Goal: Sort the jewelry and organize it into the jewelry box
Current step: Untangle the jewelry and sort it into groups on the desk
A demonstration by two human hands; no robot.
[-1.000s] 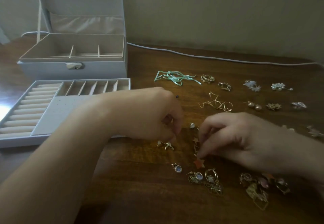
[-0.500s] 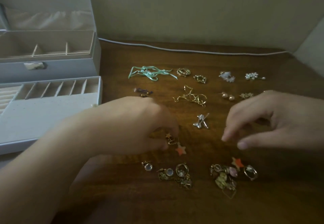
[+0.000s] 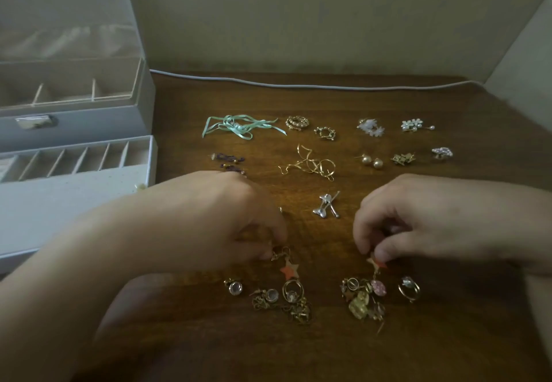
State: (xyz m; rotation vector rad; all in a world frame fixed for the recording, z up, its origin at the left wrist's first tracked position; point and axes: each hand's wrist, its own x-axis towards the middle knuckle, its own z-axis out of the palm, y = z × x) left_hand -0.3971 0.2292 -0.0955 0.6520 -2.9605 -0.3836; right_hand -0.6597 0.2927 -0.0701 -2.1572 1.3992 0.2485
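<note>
Dark wood runs under everything: the table (image 3: pixel 358 98) holds the whole spread, with the pale jewelry box (image 3: pixel 89 113) standing open at about ten o'clock and its divided tray (image 3: pixel 89 157) lying in front of it, slots showing no jewelry.

Both hands work near the middle. The left hand (image 3: pixel 215 217) curls down with its fingertips touching the hook of an orange star earring (image 3: pixel 288 269) that lies on the wood; whether it truly pinches the hook I cannot tell. The right hand (image 3: pixel 418 220), at three o'clock from the left, pinches the matching star (image 3: pixel 377 262) between thumb and forefinger, its lower end trailing into the tangled heap (image 3: pixel 363 301) at six o'clock from it.

That tangle is the risk — a quick pull would likely drag neighbours along. Better, I judge, to lift the star slowly and straight up, watching for snagged hooks, then lay it beside its partner as a pair — like the sorted pairs at twelve o'clock, such as the pearl studs (image 3: pixel 372 161) — before anything goes to the tray.
</note>
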